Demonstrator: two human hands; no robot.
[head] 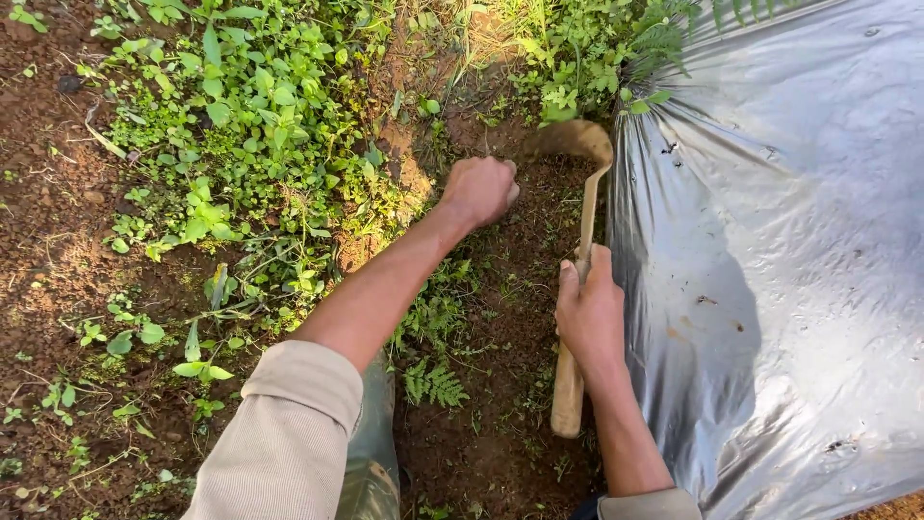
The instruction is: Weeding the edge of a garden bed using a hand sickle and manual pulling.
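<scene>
My right hand point(589, 313) is closed around the wooden handle of a small hand hoe point(568, 385). Its curved, soil-coated blade point(575, 141) points away from me, next to the edge of a silver plastic sheet point(780, 241). My left hand point(478, 190) is a closed fist low over the dark soil, left of the blade; whether it grips weeds or soil I cannot tell. Small ferns and weeds point(433, 380) grow between my arms.
A dense patch of green weeds point(241, 125) covers the ground to the left and far side. Bare reddish-brown soil point(48, 250) lies at the far left. A green rubber boot point(371, 453) shows under my left arm.
</scene>
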